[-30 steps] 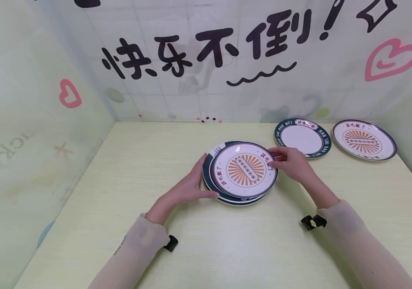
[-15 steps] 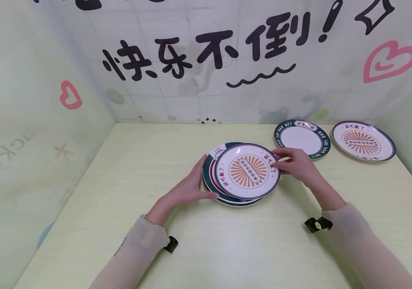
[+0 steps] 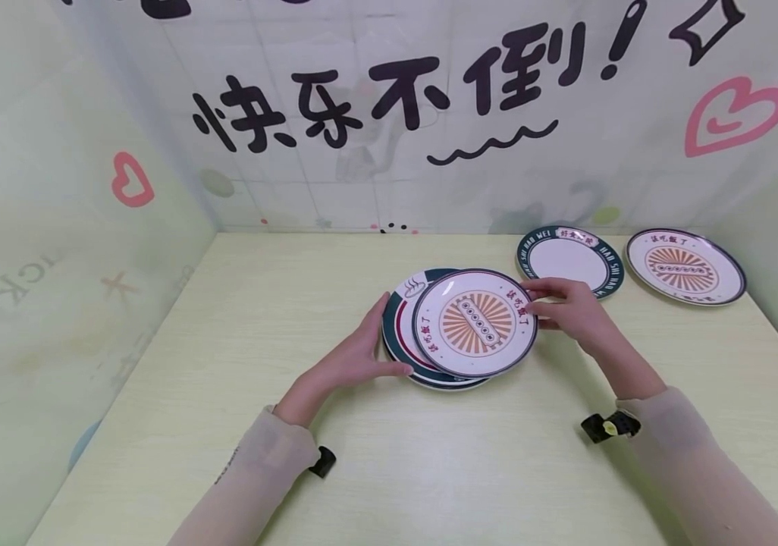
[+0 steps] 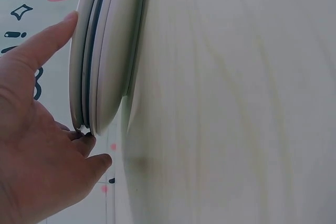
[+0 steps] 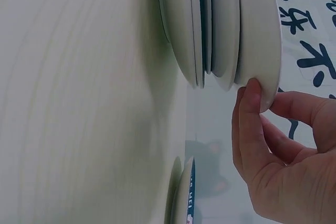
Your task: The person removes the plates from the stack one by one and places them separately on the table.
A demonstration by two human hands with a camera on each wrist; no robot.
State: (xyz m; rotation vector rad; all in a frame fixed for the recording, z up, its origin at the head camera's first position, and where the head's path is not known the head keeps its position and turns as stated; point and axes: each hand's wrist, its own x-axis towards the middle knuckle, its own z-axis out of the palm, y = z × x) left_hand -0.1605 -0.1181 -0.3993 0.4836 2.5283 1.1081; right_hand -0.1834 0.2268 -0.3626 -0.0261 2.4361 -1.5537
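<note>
In the middle of the table stands a stack of round plates, several deep. Its top plate (image 3: pixel 478 324), white with an orange sunburst, sits off-centre to the right. This uncovers a red-ringed plate (image 3: pixel 405 327) and a dark green-rimmed plate (image 3: pixel 391 334) at the left. My right hand (image 3: pixel 569 311) pinches the top plate's right rim between thumb and fingers, also shown in the right wrist view. My left hand (image 3: pixel 355 356) spans the stack's left edge, thumb towards the front and fingers towards the back. In the left wrist view, its fingertips (image 4: pixel 86 142) are at the plates' edges.
A green-rimmed white plate (image 3: pixel 569 262) lies on the table at the back right. Beside it, near the right wall, lies another sunburst plate (image 3: pixel 685 267). A white printed sheet (image 3: pixel 389 189) hangs behind the table (image 3: pixel 280 273).
My right hand has drawn the top plate to the right, baring more of the red-ringed plate beneath. My left hand has stayed at the stack's left edge.
</note>
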